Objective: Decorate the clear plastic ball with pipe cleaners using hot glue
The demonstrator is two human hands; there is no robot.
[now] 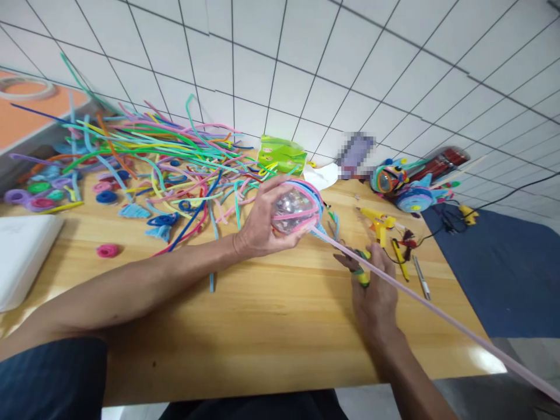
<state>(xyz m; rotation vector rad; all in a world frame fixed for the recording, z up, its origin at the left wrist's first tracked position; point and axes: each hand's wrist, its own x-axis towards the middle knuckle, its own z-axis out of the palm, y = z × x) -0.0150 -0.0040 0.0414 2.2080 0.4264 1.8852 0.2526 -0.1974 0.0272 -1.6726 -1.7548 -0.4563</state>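
Note:
My left hand (262,219) is wrapped round a clear ball (294,210) with pink and blue pipe cleaners bent about its rim and a pink strip across its face. From the ball's lower right a long pink pipe cleaner (420,300) runs down past the table's right edge. My right hand (377,289) is closed on the yellow-and-green handles of a pair of scissors (362,274), whose dark blades point left just under the pink strand. The strand crosses above the right hand and partly covers the fingers.
Loose pipe cleaners (153,140) and several coiled pieces cover the table's left and back. A green packet (282,154) leans at the wall. Rightward lie a yellow glue gun (378,221), a yellow cutter (400,259), a pen (421,277) and a blue pipe-cleaner figure (415,198).

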